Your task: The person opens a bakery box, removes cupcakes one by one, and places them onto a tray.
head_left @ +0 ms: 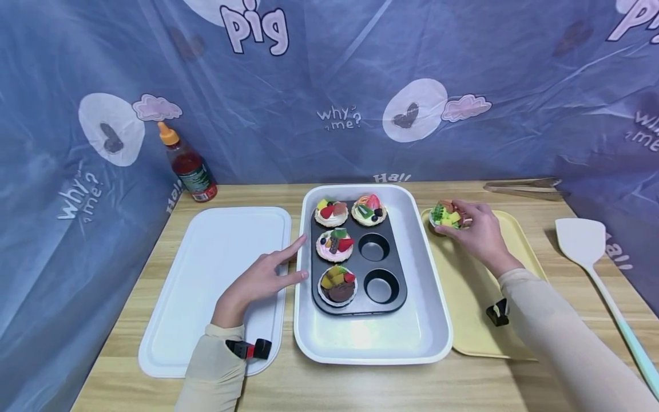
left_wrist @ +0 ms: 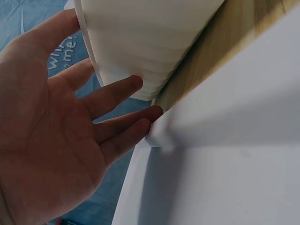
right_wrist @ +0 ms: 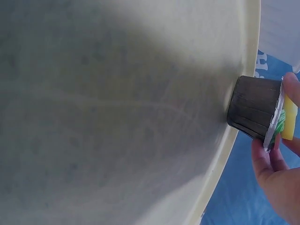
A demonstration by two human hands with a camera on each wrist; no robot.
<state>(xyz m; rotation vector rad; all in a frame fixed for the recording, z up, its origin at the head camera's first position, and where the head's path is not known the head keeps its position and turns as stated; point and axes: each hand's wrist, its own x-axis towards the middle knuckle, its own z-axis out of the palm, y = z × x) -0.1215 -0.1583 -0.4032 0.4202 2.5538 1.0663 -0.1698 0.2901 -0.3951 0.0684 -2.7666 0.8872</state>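
My right hand [head_left: 480, 233] pinches a cupcake [head_left: 447, 216] by its rim at the far left of the yellow tray [head_left: 479, 309]. Green, yellow and brown toppings cover the cupcake, and its dark pleated cup [right_wrist: 255, 104] shows in the right wrist view. My left hand [head_left: 262, 278] has its fingers spread at the left rim of the deep white tray [head_left: 370, 343]. Inside that tray lies a dark muffin pan [head_left: 355, 309]. Several fruit-topped cakes, among them a chocolate one [head_left: 338, 289], sit in its left column and far right cup. Two right cups are bare.
A flat white tray [head_left: 216, 257] lies under my left forearm. At the back left stands a sauce bottle [head_left: 191, 171]. Metal tongs [head_left: 525, 187] lie at the back right, and a white spatula [head_left: 584, 240] with a green handle lies along the right side.
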